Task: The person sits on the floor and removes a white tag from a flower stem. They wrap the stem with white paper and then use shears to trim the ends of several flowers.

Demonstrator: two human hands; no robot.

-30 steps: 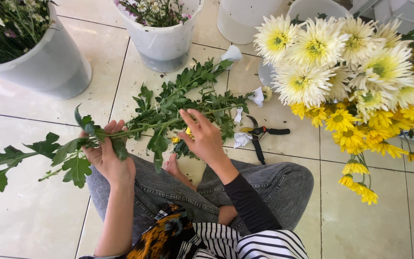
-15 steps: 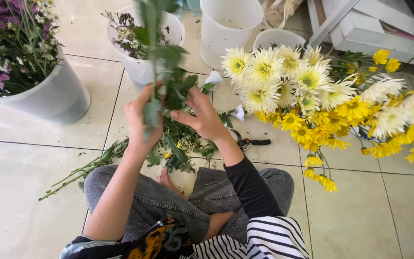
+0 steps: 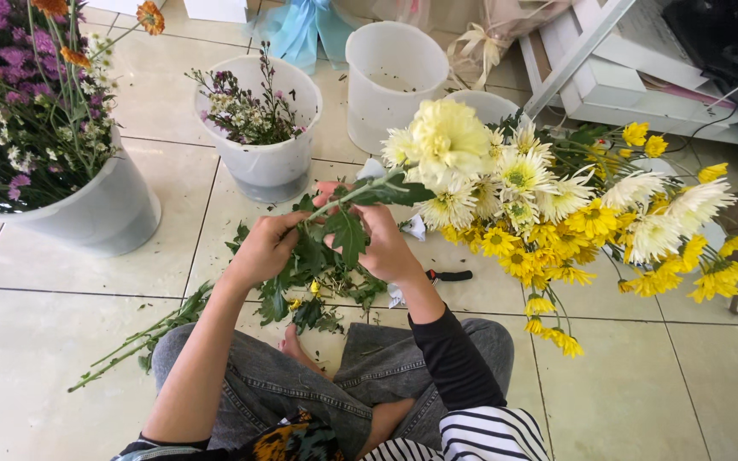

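The person sits cross-legged on the tiled floor, both hands raised over the knees. The right hand is clamped on a pale yellow chrysanthemum stem, which runs up toward 2 o'clock to a large cream bloom in front of the other flowers. The left hand, at 9 o'clock from the right one and just beside it, is closed among the green leaves low on the same stem; whether its fingers pinch the stalk or only the foliage cannot be told.

Under the hands, loose leafy stems lie on the floor, trailing out toward 8 o'clock. At 3 o'clock from the right hand, a black-handled cutter lies on the tiles, partly hidden by the wrist. A big bunch of yellow and white chrysanthemums spreads from 1 to 4 o'clock.

At 12 o'clock from the hands stands a white bucket with small wispy purple and white flowers; at 1 o'clock, well behind, is a second white bucket. At 10 o'clock, a grey bucket holds purple, white and orange flowers.
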